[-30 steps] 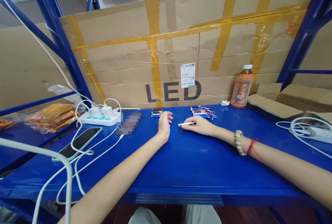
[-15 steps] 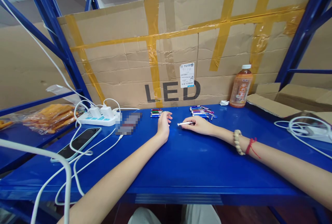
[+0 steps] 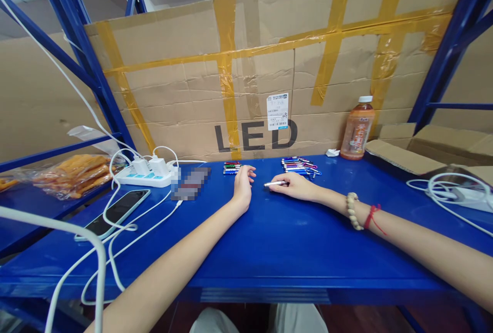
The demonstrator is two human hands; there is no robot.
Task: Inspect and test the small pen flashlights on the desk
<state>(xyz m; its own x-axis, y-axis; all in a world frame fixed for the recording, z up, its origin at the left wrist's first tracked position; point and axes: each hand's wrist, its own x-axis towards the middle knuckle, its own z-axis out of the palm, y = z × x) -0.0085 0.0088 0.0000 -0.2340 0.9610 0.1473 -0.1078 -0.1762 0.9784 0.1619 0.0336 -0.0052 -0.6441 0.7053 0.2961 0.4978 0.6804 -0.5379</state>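
Note:
My right hand (image 3: 295, 187) is closed on a slim silver pen-like tube (image 3: 276, 184), whose tip points left just above the blue table. Behind that hand lies a group of similar colored tubes (image 3: 298, 164), several with small clips at their right ends. My left hand (image 3: 243, 188) rests on its edge with the palm facing right, the fingers loosely bent and apart, nothing in them. Just behind it is a smaller pile of red, green and blue tubes (image 3: 231, 168), partly covered by the fingers.
To the left are a power strip (image 3: 144, 176) with white plugs and cables, a phone (image 3: 115, 215) and a blurred-out flat object (image 3: 191, 184). A drink bottle (image 3: 358, 128) and an open carton (image 3: 408, 153) stand at right. A large cardboard sheet (image 3: 185, 96) closes off the back.

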